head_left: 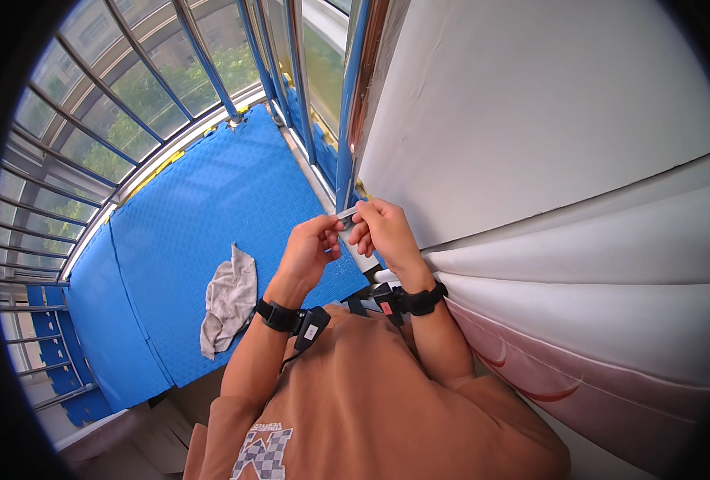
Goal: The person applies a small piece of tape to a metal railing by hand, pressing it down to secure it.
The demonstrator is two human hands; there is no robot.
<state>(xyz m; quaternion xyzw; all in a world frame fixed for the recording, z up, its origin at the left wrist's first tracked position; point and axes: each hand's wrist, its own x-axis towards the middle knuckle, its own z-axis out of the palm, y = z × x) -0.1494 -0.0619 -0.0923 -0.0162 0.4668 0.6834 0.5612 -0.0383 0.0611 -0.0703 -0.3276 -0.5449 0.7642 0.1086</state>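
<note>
Between my hands is a small, thin whitish strip, too small to tell its exact kind. My left hand pinches its left end between thumb and forefinger. At its other end my right hand is closed in a pinch too, the lower fingers curled. Both hands are in front of the metal window bars' base, above the edge of the blue foam mat. A crumpled grey-beige cloth lies on the mat, left of my left forearm and apart from the hand.
Metal bars line the window to the left and ahead. Upright posts rise just beyond my hands. A white wall panel stands on the right, above a white and pink curtain. Each wrist wears a black strap with a small device.
</note>
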